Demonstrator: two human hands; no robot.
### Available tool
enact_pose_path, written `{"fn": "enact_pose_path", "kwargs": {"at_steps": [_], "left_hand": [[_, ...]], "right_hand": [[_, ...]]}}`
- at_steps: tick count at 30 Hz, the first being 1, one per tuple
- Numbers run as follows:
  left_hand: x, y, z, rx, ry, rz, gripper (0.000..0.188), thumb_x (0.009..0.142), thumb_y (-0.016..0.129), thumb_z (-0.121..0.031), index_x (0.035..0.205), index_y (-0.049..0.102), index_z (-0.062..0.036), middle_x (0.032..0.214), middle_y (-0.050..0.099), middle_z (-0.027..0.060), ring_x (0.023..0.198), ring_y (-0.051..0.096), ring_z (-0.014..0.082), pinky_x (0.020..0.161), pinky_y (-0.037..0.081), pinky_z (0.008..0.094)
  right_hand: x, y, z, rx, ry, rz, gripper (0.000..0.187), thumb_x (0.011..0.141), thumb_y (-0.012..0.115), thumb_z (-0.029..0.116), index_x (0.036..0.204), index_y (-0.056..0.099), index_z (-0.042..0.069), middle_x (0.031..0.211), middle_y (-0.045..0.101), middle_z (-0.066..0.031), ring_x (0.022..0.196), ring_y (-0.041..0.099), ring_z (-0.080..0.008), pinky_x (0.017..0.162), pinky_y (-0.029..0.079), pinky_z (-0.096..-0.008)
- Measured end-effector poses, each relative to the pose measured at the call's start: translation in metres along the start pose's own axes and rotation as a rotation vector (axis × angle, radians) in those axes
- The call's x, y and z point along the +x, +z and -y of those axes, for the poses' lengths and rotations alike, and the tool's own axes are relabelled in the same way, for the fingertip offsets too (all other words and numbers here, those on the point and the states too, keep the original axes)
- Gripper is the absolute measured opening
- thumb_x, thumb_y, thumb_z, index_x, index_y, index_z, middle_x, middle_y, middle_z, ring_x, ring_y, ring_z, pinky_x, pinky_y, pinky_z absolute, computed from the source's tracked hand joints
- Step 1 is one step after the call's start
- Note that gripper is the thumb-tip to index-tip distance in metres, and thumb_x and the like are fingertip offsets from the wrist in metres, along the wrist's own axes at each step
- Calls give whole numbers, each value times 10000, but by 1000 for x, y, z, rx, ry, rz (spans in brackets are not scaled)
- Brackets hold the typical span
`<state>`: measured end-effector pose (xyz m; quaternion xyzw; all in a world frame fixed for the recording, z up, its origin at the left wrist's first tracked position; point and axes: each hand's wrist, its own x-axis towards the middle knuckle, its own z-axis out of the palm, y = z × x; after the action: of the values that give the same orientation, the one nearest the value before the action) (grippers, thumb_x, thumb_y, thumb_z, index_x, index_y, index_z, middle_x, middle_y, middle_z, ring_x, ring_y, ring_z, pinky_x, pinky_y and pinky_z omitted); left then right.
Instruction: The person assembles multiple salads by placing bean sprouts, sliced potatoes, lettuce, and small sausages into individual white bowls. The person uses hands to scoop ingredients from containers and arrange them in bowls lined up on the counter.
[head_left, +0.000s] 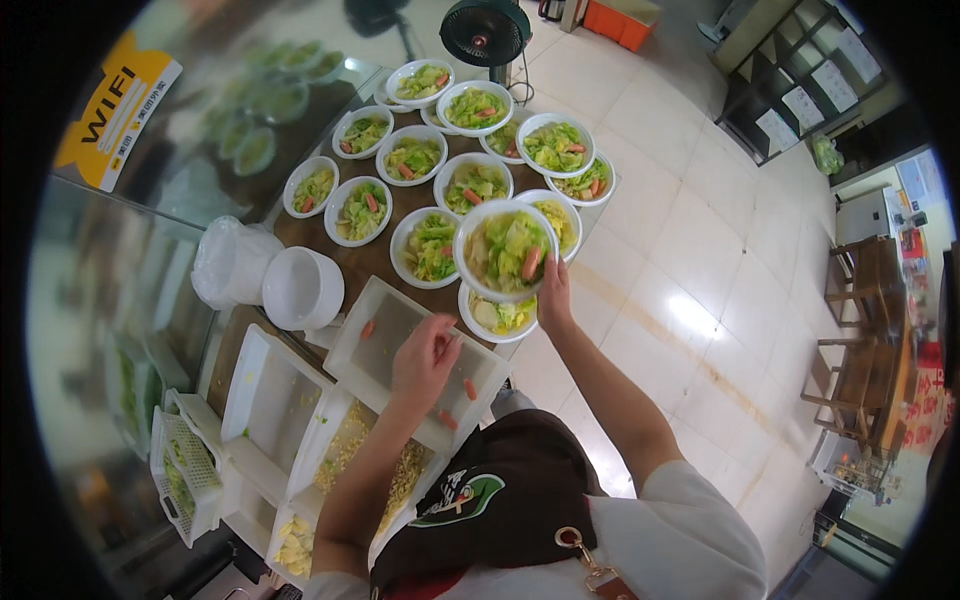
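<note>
- white bowl [460, 255] up in the right hand [555, 295], here in the head view: that grip is clamped on the right side of the rim, fingers underneath hidden from me.
- inside it sit green lettuce [500, 235] and a sausage piece [531, 263]; it hangs above the filled bowls [357, 243] crowding the brown table [362, 263].
- over to the left hand [425, 360], above the shallow tray [400, 303]: fingertips curled together, and whether they pinch anything i cannot tell.
- loose sausages [470, 389] lie scattered in that tray.
- the step in hand, i'd say, is topping lettuce with sausage, and this bowl looks served.
- the next move, by my reading, calls for a level set-down without knocking neighbouring rims, then another piece from the tray.
</note>
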<state>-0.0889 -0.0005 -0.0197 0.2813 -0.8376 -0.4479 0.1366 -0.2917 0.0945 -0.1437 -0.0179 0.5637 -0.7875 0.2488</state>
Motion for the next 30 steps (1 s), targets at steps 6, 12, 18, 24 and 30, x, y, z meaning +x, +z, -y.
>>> {"fn": "enact_pose_path", "kwargs": {"at_steps": [6,12,18,24,30], "left_hand": [[-87,-35,45,-53,-263,-28,188,833,573,-57,1014,530,-29,740,551,69,572,488,129,540,420,263],[-148,-35,80,-119,-475,-102,178,842,559,-63,1013,542,-15,724,555,54,594,505,111,549,426,248],[-164,-30,118,-30,-500,-176,173,846,558,-110,992,567,-18,745,591,74,637,559,152,581,450,289],[-246,-45,208,127,-752,-341,167,841,567,-164,929,586,-23,731,601,119,675,593,225,615,464,330],[-241,-91,220,55,-682,-514,164,839,575,-177,926,585,-39,754,609,119,698,604,247,626,469,346]], "right_hand": [[101,25,-37,-130,-162,-126,287,945,413,241,1102,521,27,964,558,-63,865,506,-148,772,422,-305],[128,21,-59,-263,-122,-228,238,922,453,243,984,548,33,823,547,-35,710,512,-133,597,425,-279],[166,-40,-87,-623,-264,-213,288,930,357,272,818,534,74,638,484,-16,501,438,-116,466,386,-278],[37,-19,-30,-338,-160,-13,328,938,449,293,1153,480,47,940,557,-54,812,554,-128,654,471,-276],[-42,97,-51,-617,-256,538,315,869,535,168,1123,512,-18,885,563,-84,792,547,-147,713,451,-271]]}}
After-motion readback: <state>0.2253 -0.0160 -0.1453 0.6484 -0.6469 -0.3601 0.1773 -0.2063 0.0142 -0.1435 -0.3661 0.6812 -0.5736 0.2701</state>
